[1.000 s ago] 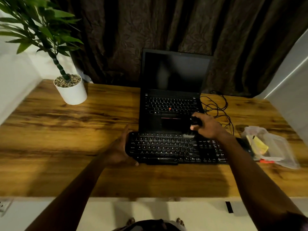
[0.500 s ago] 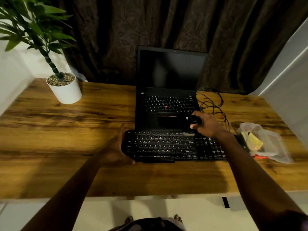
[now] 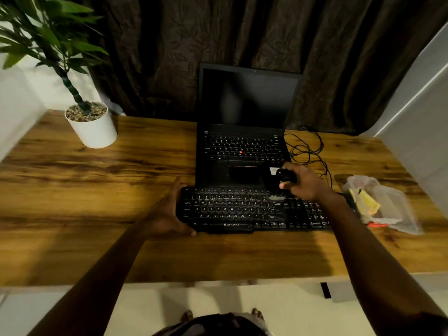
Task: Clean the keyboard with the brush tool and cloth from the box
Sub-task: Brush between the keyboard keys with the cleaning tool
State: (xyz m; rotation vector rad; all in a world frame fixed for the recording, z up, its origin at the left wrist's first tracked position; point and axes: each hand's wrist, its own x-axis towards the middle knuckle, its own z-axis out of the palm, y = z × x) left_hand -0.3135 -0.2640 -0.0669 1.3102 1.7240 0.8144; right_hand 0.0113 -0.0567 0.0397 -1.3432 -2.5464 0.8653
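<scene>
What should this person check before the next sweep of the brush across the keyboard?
1. Keyboard steadied: ok, the left hand grips its left end.
2. Brush tool firmly held: ok, the right hand is closed around it.
3. Bristles on the keys: ok, they appear to touch the upper rows right of centre.
4. Laptop out of the way: not ok, it sits right against the keyboard's far edge.
5. Cable out of the way: ok, it lies beyond the right hand.
6. Cloth ready: cannot tell, the plastic box contents are blurred.
</scene>
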